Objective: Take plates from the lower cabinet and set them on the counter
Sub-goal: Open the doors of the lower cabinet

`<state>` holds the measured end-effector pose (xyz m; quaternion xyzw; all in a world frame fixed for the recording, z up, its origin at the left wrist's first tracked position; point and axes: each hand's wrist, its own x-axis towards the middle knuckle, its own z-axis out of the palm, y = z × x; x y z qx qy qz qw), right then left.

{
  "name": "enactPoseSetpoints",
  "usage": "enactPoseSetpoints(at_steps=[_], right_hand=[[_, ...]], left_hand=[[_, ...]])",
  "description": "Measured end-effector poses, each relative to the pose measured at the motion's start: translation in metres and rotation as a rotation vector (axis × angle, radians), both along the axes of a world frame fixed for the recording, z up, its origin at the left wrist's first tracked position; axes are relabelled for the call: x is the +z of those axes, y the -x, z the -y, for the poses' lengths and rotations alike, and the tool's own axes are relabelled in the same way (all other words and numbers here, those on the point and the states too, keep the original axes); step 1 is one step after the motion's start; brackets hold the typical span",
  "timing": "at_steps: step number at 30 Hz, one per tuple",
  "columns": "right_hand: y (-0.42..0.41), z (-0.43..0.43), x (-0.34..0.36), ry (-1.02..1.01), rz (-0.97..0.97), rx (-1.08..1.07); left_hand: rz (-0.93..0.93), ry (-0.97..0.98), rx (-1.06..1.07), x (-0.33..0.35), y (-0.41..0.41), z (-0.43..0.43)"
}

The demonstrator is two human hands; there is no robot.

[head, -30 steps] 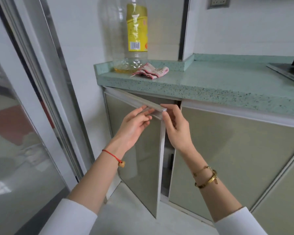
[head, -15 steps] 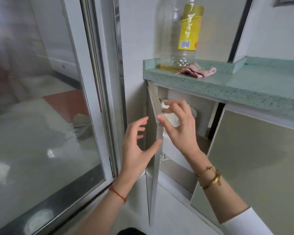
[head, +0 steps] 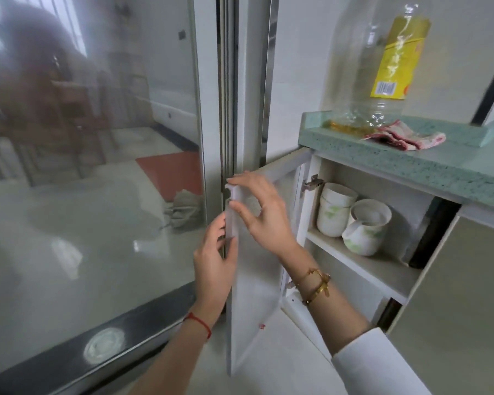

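Note:
The lower cabinet door [head: 254,286] stands wide open, swung left toward the glass. My right hand [head: 264,212] pinches the top of the door's free edge between thumb and fingers. My left hand [head: 216,260] grips the same edge lower down from the outer side. Inside, on the upper shelf [head: 362,263], stand stacked white cups [head: 334,210] and a white pitcher [head: 365,229] with green prints. No plates show in the cabinet. The green speckled counter [head: 428,166] runs above it.
A tall, nearly empty oil bottle [head: 380,67] and a pink cloth [head: 402,136] sit on the counter's left end. A glass sliding door [head: 92,166] with a metal frame stands close on the left. A closed cabinet door [head: 462,295] is at right.
The cabinet door has swung from slightly ajar to fully open toward the glass. Both hands followed its edge leftward, and the shelf with cups and pitcher has come into view.

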<state>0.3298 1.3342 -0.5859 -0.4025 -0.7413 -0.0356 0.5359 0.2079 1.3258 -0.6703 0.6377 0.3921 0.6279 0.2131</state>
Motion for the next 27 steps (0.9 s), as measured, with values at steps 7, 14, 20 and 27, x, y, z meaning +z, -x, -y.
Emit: enactPoseSetpoints(at_steps=[7, 14, 20, 27], right_hand=[[0.035, -0.051, -0.004, 0.075, 0.217, -0.111], [0.055, -0.084, -0.007, 0.122, 0.301, -0.183], [0.056, -0.085, -0.005, 0.135, 0.278, -0.16], [-0.009, -0.023, -0.016, 0.132, -0.02, -0.304]], left_hand=[[-0.055, 0.142, -0.174, 0.004, 0.035, -0.046], [-0.177, 0.2, -0.289, 0.005, 0.052, -0.076], [-0.181, 0.136, -0.242, 0.002, 0.053, -0.078], [0.112, -0.073, -0.09, -0.005, 0.006, -0.045]])
